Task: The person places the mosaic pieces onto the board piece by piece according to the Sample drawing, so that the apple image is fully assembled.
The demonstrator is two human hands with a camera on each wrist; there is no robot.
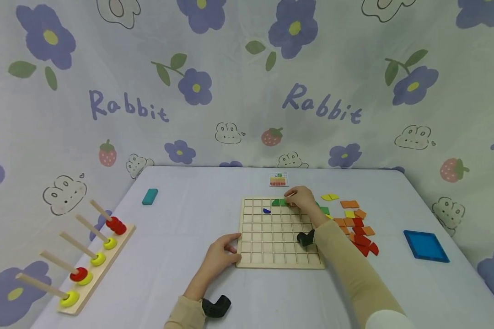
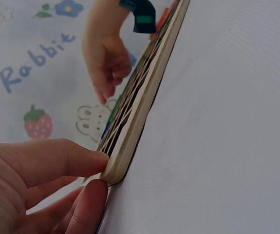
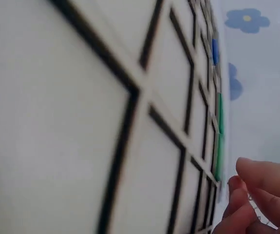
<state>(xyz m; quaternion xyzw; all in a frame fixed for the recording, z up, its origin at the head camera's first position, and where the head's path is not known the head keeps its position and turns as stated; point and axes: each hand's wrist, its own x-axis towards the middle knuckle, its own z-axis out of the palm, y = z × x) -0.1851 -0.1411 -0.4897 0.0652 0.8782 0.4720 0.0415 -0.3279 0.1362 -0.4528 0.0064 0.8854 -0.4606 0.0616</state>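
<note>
A square wooden grid board [image 1: 271, 266] lies before me. My left hand [image 1: 221, 252] touches its left edge near the front corner, thumb and index finger apart along the rim [image 2: 130, 146]. Over the far edge reaches my right hand [image 1: 302, 199], fingers loosely bent; nothing shows between thumb and fingers in the right wrist view. Close by its fingertips, green pieces [image 1: 276, 202] sit in the far row, seen as green strips [image 3: 219, 156] from the right wrist. A blue piece [image 1: 266, 211] is in the row nearer, left of them.
Loose orange [image 1: 349, 204], red [image 1: 361, 241] and yellow pieces [image 1: 330, 197] lie right of the board. Behind it is a small pattern card [image 1: 278, 179]. A blue tray [image 1: 426, 246] is far right, a teal block [image 1: 150, 196] far left. A peg stand with rings [image 1: 119, 246] occupies the left side.
</note>
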